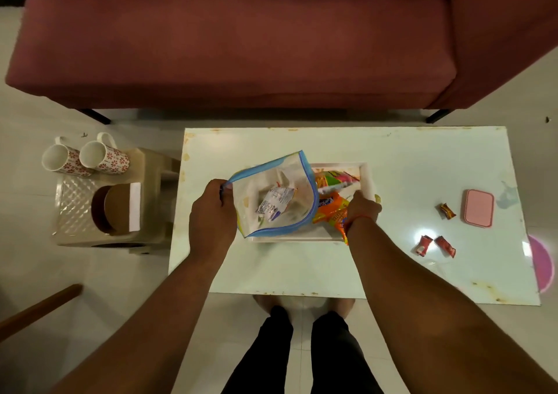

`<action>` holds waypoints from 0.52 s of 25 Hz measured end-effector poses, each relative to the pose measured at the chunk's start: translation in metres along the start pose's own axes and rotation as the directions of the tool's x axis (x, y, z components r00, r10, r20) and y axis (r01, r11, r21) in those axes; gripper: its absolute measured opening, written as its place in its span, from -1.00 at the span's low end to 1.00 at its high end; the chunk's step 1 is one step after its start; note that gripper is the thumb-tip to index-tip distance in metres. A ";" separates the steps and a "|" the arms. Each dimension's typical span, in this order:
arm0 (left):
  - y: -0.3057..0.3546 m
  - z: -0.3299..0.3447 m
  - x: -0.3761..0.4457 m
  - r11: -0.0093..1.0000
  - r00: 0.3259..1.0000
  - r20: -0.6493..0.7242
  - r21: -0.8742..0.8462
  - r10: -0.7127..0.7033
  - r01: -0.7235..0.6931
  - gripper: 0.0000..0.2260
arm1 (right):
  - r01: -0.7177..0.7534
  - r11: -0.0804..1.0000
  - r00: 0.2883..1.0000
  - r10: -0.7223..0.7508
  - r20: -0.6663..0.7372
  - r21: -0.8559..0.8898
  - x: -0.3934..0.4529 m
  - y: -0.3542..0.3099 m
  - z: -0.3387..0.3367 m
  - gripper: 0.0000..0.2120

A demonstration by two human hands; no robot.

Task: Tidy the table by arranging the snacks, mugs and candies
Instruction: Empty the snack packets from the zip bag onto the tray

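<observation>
Head cam, looking straight down: left hand [211, 212] is pinching the blue zip edge of a clear zip bag [273, 195], fingers curled tight on the corner, and holding it up over a white tray [367, 182] sitting mid tabletop [392, 158]. Bag's got a small white/blue packet [276, 203] lying inside. Right hand [362, 209] is sitting at the tray's right side w/ fingers curled down by the orange snack packets [330, 212], looks like it's gripping one but the grip is partly hidden so can't tell for sure. More colourful snack packs are lying further back in the tray, half behind the bag. Over on the right of the tabletop: three wrapped candies [446, 211], one just beside a pink lidded box [479, 208], the other two closer to the near edge, well apart from the tray. Two floral mugs [104, 156] are lying on their sides, touching, on a beige stool [145, 188] left of the tabletop. Maroon sofa [241, 46] is sitting behind everything.
</observation>
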State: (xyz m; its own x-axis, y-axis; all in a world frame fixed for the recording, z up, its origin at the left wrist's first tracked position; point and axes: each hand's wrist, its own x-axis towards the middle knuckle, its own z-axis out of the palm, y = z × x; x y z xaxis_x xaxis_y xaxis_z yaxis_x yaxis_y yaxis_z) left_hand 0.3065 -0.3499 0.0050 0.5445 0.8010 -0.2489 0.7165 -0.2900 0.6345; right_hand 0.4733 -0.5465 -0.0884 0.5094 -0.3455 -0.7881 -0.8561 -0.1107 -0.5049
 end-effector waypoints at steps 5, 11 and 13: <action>0.020 0.009 -0.009 0.996 0.996 0.067 0.063 0.066 -0.070 -0.76 | 0.884 0.466 0.458 -0.879 0.130 0.042 -0.076 -0.025 -0.021 -0.91; 0.056 0.014 -0.024 0.983 0.985 0.057 0.085 0.161 -0.165 -0.78 | 0.877 -0.384 0.273 -0.100 0.957 -0.291 -0.101 0.001 0.034 -0.62; 0.067 0.014 -0.029 0.980 0.981 0.046 0.063 0.189 -0.191 -0.79 | 0.727 -0.604 0.435 0.039 0.900 -0.325 -0.082 0.010 0.050 -0.49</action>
State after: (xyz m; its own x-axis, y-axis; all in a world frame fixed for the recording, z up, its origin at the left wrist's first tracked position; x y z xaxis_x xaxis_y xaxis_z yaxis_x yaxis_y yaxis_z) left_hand 0.3444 -0.4002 0.0441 0.6894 0.7068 -0.1584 0.6252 -0.4702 0.6229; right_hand 0.4279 -0.4731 -0.0465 0.2667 0.6839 -0.6791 0.8594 -0.4877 -0.1536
